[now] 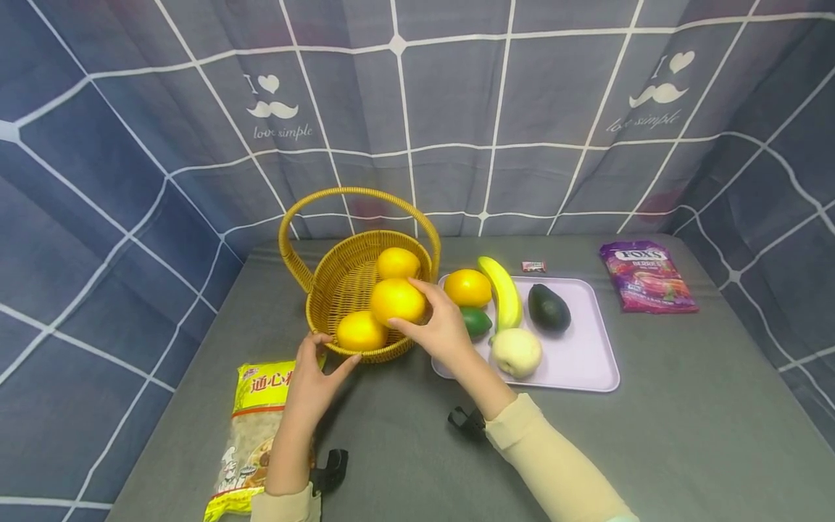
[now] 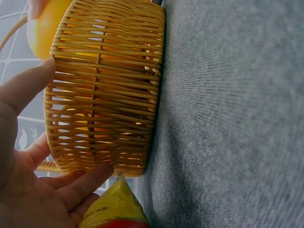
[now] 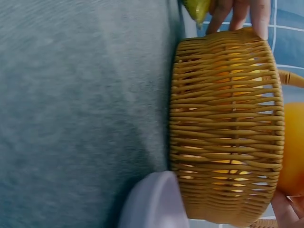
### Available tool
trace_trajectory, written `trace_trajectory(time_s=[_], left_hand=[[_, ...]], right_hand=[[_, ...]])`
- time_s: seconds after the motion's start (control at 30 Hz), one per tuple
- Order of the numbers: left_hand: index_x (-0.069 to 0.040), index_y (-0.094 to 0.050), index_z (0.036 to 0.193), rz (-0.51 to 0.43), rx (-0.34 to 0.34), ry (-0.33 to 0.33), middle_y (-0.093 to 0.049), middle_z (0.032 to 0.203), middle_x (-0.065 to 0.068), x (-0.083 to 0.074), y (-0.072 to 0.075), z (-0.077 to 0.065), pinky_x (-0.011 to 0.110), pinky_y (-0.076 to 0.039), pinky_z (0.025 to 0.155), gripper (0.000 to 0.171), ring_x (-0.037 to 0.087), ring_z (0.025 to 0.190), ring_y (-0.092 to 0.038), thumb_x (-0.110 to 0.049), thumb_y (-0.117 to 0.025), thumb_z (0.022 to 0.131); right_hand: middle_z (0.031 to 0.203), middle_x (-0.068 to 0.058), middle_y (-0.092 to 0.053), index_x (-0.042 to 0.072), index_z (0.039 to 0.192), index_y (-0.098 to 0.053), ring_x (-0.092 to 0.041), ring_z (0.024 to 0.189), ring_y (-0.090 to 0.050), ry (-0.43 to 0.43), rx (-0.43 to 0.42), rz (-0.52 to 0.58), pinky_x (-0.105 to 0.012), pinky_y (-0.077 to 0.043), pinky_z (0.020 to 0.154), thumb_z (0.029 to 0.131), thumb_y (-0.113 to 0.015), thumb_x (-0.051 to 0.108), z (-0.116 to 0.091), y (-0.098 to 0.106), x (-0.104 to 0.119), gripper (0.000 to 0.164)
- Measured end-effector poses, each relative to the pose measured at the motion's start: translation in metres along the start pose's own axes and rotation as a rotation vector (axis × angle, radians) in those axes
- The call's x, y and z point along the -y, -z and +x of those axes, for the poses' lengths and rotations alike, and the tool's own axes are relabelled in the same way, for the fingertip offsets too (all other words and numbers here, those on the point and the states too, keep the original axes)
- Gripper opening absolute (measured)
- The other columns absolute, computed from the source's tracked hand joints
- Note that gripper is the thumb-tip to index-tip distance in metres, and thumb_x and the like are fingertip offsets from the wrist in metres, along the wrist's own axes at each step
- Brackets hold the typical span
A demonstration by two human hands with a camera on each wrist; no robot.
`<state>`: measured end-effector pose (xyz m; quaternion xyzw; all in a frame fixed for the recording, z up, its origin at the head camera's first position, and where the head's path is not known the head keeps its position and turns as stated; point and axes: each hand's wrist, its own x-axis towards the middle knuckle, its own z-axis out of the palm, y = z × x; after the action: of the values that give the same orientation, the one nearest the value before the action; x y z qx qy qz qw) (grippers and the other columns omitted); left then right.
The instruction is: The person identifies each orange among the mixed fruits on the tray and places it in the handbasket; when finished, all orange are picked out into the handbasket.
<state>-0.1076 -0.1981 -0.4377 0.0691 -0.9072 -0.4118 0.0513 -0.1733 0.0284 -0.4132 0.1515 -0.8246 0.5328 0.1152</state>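
My right hand holds an orange between thumb and fingers over the right side of the wicker basket. Inside the basket are another orange at the back and one at the front. With spread, fairly straight fingers, my left hand touches the basket's front-left rim and outer wall. In the left wrist view its thumb meets the rim. The right wrist view shows the held orange at the rim, mostly cut off by the frame.
Right of the basket, a lilac tray bears an orange, a banana, an avocado, a green fruit and a pale round fruit. A yellow food bag, a purple candy bag and a small wrapped sweet lie around.
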Motion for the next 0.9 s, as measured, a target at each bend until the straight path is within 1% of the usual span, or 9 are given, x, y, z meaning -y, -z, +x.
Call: trace_trajectory(time_s=[0.1,0.3,0.43,0.57,0.77,0.9], left_hand=[[-0.004,-0.04,0.127,0.001,-0.002,-0.001,-0.028,0.149,0.022,0.0,0.0,0.0,0.054,-0.036,0.105,0.065,0.04,0.127,-0.042,-0.034,-0.076,0.083],[-0.004,-0.041,0.127,0.0,-0.006,-0.006,-0.03,0.147,0.022,0.0,-0.001,0.0,0.054,-0.036,0.104,0.064,0.04,0.126,-0.043,-0.034,-0.077,0.083],[-0.004,-0.041,0.127,-0.001,-0.008,-0.004,-0.029,0.148,0.022,0.0,-0.001,-0.001,0.054,-0.037,0.104,0.064,0.039,0.126,-0.043,-0.034,-0.076,0.083],[-0.004,-0.041,0.127,0.001,-0.001,-0.001,-0.025,0.151,0.023,-0.001,-0.001,-0.002,0.054,-0.036,0.104,0.064,0.04,0.127,-0.042,-0.035,-0.076,0.083],[-0.004,-0.041,0.127,-0.014,0.005,0.001,-0.026,0.15,0.023,0.0,0.001,-0.001,0.053,-0.035,0.105,0.064,0.039,0.127,-0.042,-0.036,-0.076,0.083],[-0.004,-0.041,0.127,-0.006,0.007,0.005,-0.025,0.151,0.022,-0.002,0.001,-0.001,0.054,-0.035,0.105,0.064,0.039,0.128,-0.042,-0.035,-0.076,0.083]], right_hand=[[0.13,-0.005,-0.056,0.013,0.133,-0.056,-0.022,0.117,-0.053,0.004,0.003,-0.044,-0.041,-0.043,0.1,0.074,-0.083,0.038,-0.001,0.0,0.0,0.07],[0.13,-0.005,-0.056,0.012,0.132,-0.056,-0.022,0.119,-0.053,0.042,0.022,-0.121,-0.041,-0.043,0.102,0.076,-0.081,0.04,-0.002,-0.003,-0.001,0.067],[0.132,-0.005,-0.055,0.012,0.133,-0.055,-0.023,0.12,-0.053,0.06,0.038,-0.15,-0.042,-0.043,0.102,0.078,-0.079,0.041,-0.002,-0.002,-0.003,0.067],[0.135,-0.004,-0.053,0.012,0.136,-0.053,-0.022,0.121,-0.051,0.062,0.048,-0.161,-0.041,-0.043,0.102,0.08,-0.078,0.041,-0.004,0.002,-0.004,0.068],[0.139,-0.003,-0.051,0.014,0.137,-0.052,-0.023,0.129,-0.046,0.031,0.05,-0.152,-0.041,-0.042,0.102,0.081,-0.077,0.039,-0.006,0.011,-0.006,0.066],[0.139,-0.003,-0.051,0.016,0.137,-0.052,-0.024,0.123,-0.052,0.009,0.045,-0.122,-0.039,-0.048,0.097,0.082,-0.076,0.039,-0.006,0.017,-0.007,0.065]])
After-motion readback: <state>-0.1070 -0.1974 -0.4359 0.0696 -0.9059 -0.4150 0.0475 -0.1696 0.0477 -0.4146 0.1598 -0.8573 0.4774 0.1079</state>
